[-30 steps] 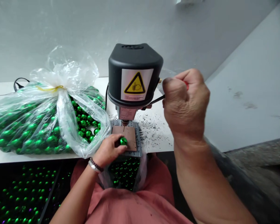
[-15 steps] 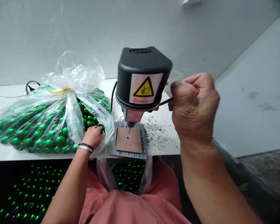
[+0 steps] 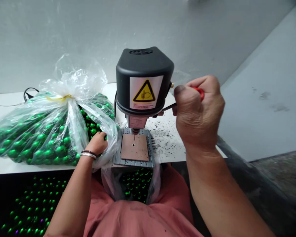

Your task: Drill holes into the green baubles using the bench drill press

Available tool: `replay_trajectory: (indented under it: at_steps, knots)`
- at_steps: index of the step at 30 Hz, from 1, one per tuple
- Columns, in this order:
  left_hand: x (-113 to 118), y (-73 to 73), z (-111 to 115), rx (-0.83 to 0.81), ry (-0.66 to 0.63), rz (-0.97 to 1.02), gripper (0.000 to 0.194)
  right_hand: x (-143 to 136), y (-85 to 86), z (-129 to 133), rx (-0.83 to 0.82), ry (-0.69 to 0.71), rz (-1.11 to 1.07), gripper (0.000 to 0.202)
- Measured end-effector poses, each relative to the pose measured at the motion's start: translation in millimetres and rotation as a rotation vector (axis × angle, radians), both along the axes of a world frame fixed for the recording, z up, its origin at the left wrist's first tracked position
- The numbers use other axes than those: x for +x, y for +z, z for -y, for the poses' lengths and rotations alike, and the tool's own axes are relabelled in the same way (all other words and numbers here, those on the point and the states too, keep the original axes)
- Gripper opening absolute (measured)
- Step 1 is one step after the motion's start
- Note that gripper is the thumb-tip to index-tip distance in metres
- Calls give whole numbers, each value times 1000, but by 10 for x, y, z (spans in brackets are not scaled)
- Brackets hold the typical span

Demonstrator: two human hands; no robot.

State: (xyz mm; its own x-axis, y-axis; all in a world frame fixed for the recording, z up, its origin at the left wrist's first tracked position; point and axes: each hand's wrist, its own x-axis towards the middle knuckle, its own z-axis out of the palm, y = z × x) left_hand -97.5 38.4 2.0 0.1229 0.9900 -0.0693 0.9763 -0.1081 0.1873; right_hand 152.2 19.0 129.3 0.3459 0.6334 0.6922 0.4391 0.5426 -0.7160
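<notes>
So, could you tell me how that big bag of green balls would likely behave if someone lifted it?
The clear bag is thin film, so it would probably sag. The round, glossy green balls would likely shift inside and roll away through the opening by the left hand.

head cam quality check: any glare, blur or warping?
Head view: soft even light; glare streaks on the plastic bag and bright specks on the green beads. Wall line bows, wide-lens warp. Right hand looms large; drill press and left hand read sharp. The lower left is dark.
</notes>
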Motion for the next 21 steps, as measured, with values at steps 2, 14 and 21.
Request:
replay_trajectory:
  at_steps: [2, 14, 21]
  knots:
    - [-32, 20, 51, 84, 144, 148, 39, -6, -7, -1, 2, -3, -11, 20]
    - [28, 17, 121, -68, 247, 646, 34, -19, -2, 21, -6, 29, -38, 21]
    - [30, 179, 224, 78, 605, 1348, 45, -9, -9, 31, -4, 15, -11, 21]
